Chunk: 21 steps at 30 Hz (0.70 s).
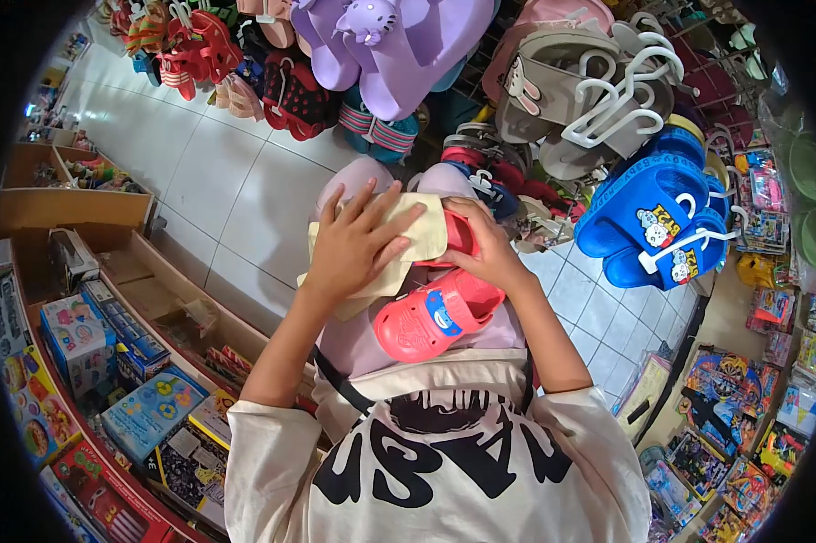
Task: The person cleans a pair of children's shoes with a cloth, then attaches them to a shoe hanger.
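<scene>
A pale yellow cloth lies folded over my lap and against a red shoe. My left hand rests on it with the fingers spread. My right hand grips the red shoe, whose far part the cloth covers. Just below, nearer my body, a second red clog with a blue cartoon patch lies on my lap, its toe pointing left.
Purple sandals, grey sandals and blue sandals hang ahead and to the right. Boxed toys fill wooden shelves at the left. Packaged toys hang at the right. White floor tiles show beyond.
</scene>
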Motion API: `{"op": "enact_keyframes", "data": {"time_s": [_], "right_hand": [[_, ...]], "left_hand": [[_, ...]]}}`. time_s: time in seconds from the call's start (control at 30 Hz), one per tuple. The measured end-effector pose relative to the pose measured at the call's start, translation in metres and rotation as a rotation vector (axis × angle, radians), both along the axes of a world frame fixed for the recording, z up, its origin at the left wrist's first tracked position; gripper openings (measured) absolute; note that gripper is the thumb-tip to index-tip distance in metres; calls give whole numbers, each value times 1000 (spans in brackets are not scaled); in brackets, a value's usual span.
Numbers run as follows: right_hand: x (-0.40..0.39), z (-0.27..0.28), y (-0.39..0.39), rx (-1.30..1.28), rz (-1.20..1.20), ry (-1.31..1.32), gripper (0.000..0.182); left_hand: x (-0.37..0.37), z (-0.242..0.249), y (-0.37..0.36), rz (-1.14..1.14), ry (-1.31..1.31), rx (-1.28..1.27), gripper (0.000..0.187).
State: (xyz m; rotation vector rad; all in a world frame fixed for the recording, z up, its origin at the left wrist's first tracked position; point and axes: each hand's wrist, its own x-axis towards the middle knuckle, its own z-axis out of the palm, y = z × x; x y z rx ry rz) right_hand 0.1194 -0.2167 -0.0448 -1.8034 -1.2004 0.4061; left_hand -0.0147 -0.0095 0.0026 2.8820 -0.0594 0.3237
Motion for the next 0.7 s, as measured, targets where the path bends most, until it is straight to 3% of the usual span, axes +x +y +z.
{"op": "enact_keyframes", "data": {"time_s": [0.13,0.17,0.27,0.4,0.43,0.57,0.67,0.7], "right_hand": [[0,3,0,-23,-15,4,82],[0,3,0,-21,-16,3,84],[1,3,-1,19,-2,13,86],[1,8,-1,30,-14,58,87],[1,8,0,25,-18,60,87],[0,7,2,29,-38,72,88],[-2,8,2,1,-61,95,88],[-2,7,3,-7,-68,93,88]], "left_hand": [[9,-13,1,3,-87,-155,34],[13,-16,1,4,-228,-171,26],[9,-26,4,68,-302,-311,13],[1,-58,1,396,-539,-889,16],[0,-61,0,501,-599,-1044,25],[-15,-47,22,683,-404,-1640,38],[-14,-21,22,575,-611,-1502,38],[-16,-17,26,579,-566,-1402,36]]}}
